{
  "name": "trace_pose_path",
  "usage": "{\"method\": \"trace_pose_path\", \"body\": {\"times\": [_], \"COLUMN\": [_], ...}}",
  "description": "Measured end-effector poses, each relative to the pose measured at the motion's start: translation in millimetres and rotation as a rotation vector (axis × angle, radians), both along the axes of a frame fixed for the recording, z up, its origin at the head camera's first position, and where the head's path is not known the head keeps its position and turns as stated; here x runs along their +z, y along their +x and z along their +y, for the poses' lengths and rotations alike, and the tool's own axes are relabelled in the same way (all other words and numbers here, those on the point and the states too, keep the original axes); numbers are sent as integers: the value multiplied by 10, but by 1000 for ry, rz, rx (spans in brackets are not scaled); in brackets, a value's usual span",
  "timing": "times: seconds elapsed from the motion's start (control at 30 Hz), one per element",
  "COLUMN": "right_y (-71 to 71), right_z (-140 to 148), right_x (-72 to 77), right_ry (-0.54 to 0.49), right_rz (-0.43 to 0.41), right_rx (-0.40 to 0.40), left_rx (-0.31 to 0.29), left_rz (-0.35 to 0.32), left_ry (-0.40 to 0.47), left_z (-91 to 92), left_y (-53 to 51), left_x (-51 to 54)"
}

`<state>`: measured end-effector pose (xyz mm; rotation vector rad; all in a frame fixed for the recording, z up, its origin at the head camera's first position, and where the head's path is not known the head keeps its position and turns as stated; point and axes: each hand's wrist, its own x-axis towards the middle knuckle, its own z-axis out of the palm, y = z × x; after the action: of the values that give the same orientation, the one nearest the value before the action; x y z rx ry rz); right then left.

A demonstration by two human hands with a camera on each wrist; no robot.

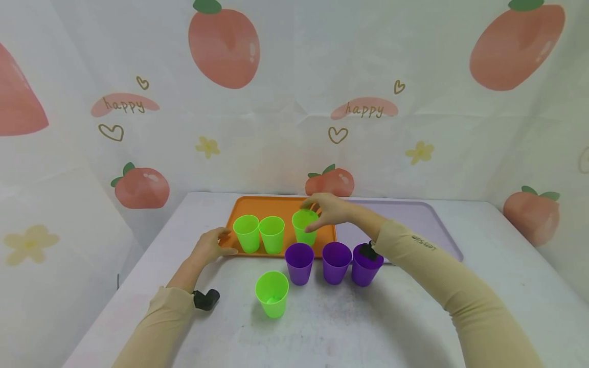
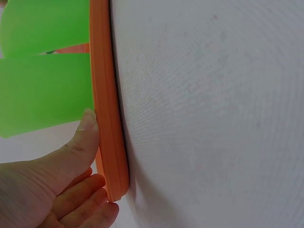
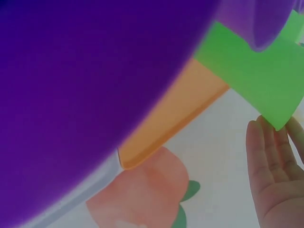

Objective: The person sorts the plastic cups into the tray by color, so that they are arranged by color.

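My left hand [image 1: 211,247] is at the front left corner of the orange tray [image 1: 280,202], its thumb against the front rim [image 2: 105,95] and its fingers bent around the corner. Two green cups [image 1: 247,235] [image 1: 272,236] stand side by side on the tray near it. Farther right on the tray, a third green cup [image 1: 301,230] stands upright below my right hand [image 1: 329,210], whose fingers are spread about its rim, thumb in front. The right wrist view shows those fingers [image 3: 270,147] nearly straight at the green cup's rim [image 3: 266,71].
Three purple cups [image 1: 299,266] [image 1: 335,265] [image 1: 362,273] stand in a row before the trays, the rightmost under my right wrist. Another green cup [image 1: 272,296] stands nearer the front. A pale lilac tray [image 1: 414,220] adjoins the orange one. A printed cloth [image 1: 276,102] hangs behind.
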<state>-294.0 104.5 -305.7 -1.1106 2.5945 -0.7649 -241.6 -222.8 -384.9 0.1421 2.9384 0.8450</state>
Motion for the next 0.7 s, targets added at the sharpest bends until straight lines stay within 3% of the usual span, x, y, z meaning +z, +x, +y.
{"method": "trace_pose_path", "body": {"times": [0.4, 0.7], "right_y": [4, -13], "right_z": [-78, -132], "right_x": [-38, -93], "right_ry": [34, 65], "right_rz": [-12, 26], "right_rx": [40, 70], "left_rx": [0, -4], "left_rz": [2, 10], "left_ry": [3, 2], "left_z": [4, 3], "left_y": [1, 3], "left_x": [-7, -9]}}
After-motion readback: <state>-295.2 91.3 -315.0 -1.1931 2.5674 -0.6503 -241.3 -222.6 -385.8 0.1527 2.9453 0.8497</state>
